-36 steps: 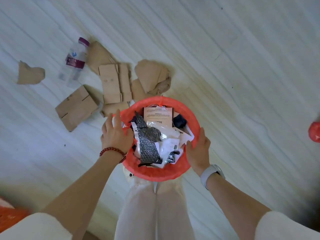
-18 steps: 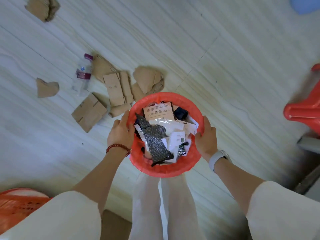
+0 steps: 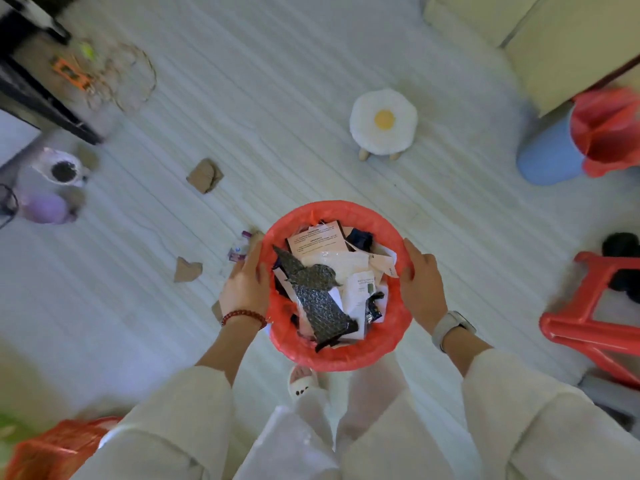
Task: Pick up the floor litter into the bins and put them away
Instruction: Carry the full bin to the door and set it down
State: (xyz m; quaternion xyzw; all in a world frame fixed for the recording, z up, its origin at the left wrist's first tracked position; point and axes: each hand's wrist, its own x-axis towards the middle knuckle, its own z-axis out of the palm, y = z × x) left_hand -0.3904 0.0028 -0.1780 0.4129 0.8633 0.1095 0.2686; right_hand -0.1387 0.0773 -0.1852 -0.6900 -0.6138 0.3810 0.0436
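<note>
The left hand (image 3: 246, 285) lies against the left side of the red-lined bin (image 3: 337, 355), fingers together and curved round the wall with the thumb hooked over the rim; the right hand (image 3: 421, 284) mirrors it on the right side, fingers wrapped down the outside, though how far they reach under is hidden. Between them the bin hangs in front of the person's legs, packed with paper slips, clear film and a dark patterned wrapper (image 3: 317, 299). This looks like the carrying step: one full bin being taken off to its place. Litter remains on the floor, however: beyond the bin's left rim lie a plastic bottle (image 3: 239, 249) and a torn cardboard scrap (image 3: 187, 270), and farther off that side another folded cardboard piece (image 3: 205, 176). The view is blurred, so smaller bits may be missed. Next, the bin wants a steady level carry and a clear spot to set down, perhaps near the blue bin (image 3: 550, 155) far off its right rim.
</note>
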